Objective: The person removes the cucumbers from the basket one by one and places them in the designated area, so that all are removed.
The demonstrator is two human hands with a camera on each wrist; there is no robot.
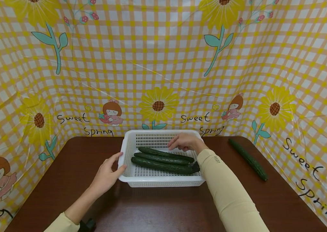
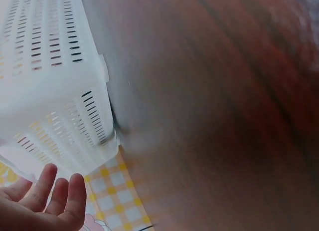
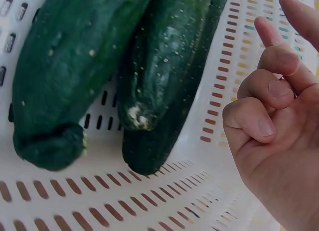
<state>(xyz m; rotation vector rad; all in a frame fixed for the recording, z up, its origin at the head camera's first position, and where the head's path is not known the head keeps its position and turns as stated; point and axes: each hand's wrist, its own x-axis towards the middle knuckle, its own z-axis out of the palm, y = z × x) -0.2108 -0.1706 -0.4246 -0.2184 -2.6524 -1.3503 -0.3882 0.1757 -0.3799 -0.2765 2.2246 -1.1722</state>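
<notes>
A white perforated plastic basket (image 1: 166, 183) stands on the table with three dark green cucumbers (image 1: 160, 166) lying side by side in it. My left hand (image 1: 108, 170) is at the basket's left side, its thumb and index fingertip touching the rim. In the left wrist view its other fingers (image 2: 76, 203) are relaxed beside the basket wall. Inside the basket, above the far cucumber, hovers my right hand (image 1: 185, 142), holding nothing. The right wrist view shows its fingers (image 3: 256, 121) loosely bent, apart from the cucumber ends (image 3: 142, 101).
Another cucumber (image 1: 247, 159) lies slantwise on the dark brown table (image 1: 163, 206), right of the basket. A checked cloth (image 1: 157, 64) with sunflowers hangs behind and along both sides. Near the left forearm is a small black object (image 1: 87, 224).
</notes>
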